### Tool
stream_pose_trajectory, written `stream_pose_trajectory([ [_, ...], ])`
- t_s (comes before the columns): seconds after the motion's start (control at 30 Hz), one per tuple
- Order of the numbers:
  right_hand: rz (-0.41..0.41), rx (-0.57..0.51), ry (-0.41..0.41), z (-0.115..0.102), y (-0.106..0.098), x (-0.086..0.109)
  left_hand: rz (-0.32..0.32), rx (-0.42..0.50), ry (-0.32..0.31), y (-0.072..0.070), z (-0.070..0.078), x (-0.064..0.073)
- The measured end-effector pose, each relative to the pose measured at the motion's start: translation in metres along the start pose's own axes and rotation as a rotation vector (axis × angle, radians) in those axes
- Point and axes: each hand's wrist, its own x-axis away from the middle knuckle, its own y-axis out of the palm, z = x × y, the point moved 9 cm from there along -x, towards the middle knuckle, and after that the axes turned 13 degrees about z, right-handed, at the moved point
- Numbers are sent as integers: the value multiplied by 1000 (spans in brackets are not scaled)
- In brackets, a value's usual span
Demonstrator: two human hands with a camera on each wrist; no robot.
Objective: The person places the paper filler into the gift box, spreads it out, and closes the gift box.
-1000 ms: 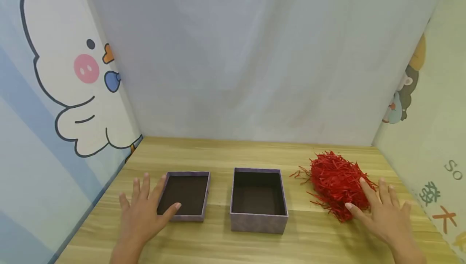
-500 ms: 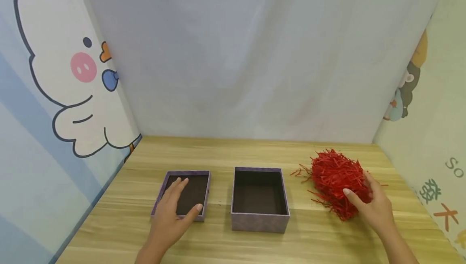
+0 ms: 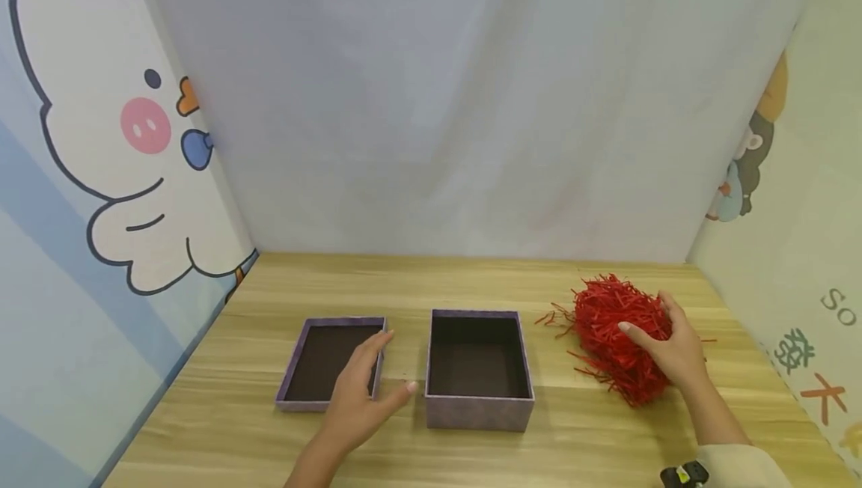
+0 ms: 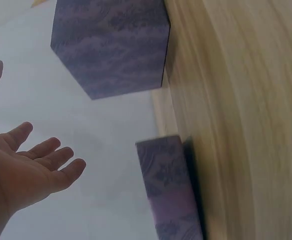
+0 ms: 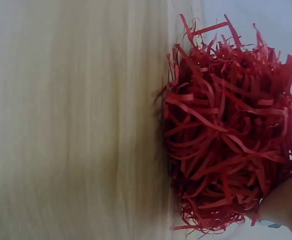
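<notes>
My left hand point(image 3: 360, 406) hovers over the right edge of a shallow square box lid point(image 3: 330, 402), its thumb pointing toward the box. The purple patterned box point(image 3: 480, 413) stands with its dark inside facing up, just right of that hand. In the left wrist view the left hand point(image 4: 26, 170) has its fingers spread, holding nothing. My right hand point(image 3: 676, 346) rests on the right side of a pile of red shredded paper point(image 3: 616, 338), thumb and fingers apart. Some of its fingers are hidden behind the strands. The right wrist view shows the shredded paper point(image 5: 230, 135) lying on the table.
All of it stands on a wood-grain table point(image 3: 404, 278). A pale curtain point(image 3: 431, 114) closes off the back. Printed panels border both sides, with a cartoon bird point(image 3: 101, 136) on the left. A few loose red strands point(image 3: 554, 314) lie left of the pile.
My left hand has moved right, from the lid's left side to its right edge. My right hand has moved forward and left onto the red shredded paper. Lid and box have stayed put.
</notes>
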Motion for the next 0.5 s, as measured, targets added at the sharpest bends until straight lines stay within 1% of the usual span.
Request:
stream_pose_trajectory([
  [0.13,-46,7,30,10,10,-4,-29,37,-14,13,1,0],
  [0.2,-68,17,40,14,14,-4,-24,40,-18,17,2,-2],
  [0.3,-90,43,46,18,19,-5,-24,51,-43,23,1,-6],
  [0.4,-108,98,45,22,24,-6,-59,66,-74,34,-2,-8],
  [0.5,-128,152,52,27,28,-4,-122,72,-92,46,-4,-8],
])
